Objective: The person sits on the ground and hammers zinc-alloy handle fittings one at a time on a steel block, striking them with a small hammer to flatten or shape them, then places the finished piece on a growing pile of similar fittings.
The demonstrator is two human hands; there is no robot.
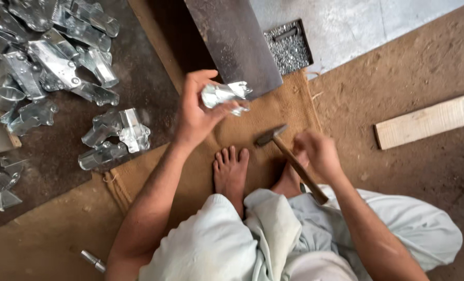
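Observation:
My left hand (195, 112) holds a shiny bent sheet-metal piece (226, 96) up over the near end of a dark steel plate (237, 41). My right hand (318, 151) grips the wooden handle of a hammer (289, 156), whose dark head points left above the burlap mat (273, 114). My bare foot (231, 174) rests on the mat between the two hands. I sit with pale cloth over my legs.
A heap of similar metal pieces (50, 62) lies at the left, with a few more (115, 138) nearer the mat. A tray of small nails or rivets (289, 47) sits at the top. A wooden plank (429, 119) lies on the dirt at the right. A small metal cylinder (92, 260) is at lower left.

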